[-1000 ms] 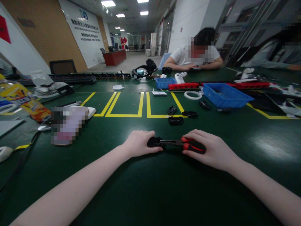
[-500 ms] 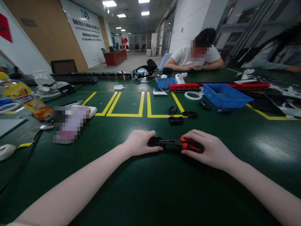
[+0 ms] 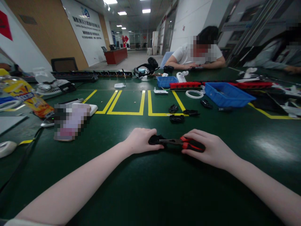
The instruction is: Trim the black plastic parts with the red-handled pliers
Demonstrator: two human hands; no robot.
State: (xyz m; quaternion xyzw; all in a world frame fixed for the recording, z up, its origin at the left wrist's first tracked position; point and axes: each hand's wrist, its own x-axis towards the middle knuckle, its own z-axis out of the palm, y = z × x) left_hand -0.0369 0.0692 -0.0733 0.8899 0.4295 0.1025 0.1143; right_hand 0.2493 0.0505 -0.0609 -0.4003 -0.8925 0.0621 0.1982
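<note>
Between thumb and fingers, my left hand (image 3: 142, 140) grips a small black part (image 3: 154, 140) just above the green table (image 3: 150, 185). My right hand (image 3: 204, 145) is wrapped round the red and black handles of the pliers (image 3: 172, 142). The pliers point left, and their jaw tips meet the black part; whether they clamp it is too small to tell. Beyond my hands, several black pieces (image 3: 176, 119) lie by the yellow tape lines.
A phone (image 3: 72, 122) and a drink bottle (image 3: 30, 99) are at the left. Farther back stand a large blue bin (image 3: 227, 95) and a small blue bin (image 3: 167, 82), near a white ring (image 3: 194, 94). A person (image 3: 197, 50) leans on the far edge.
The view has shifted slightly. Both hands keep nearly the same pose, with the pliers still at the black part.
</note>
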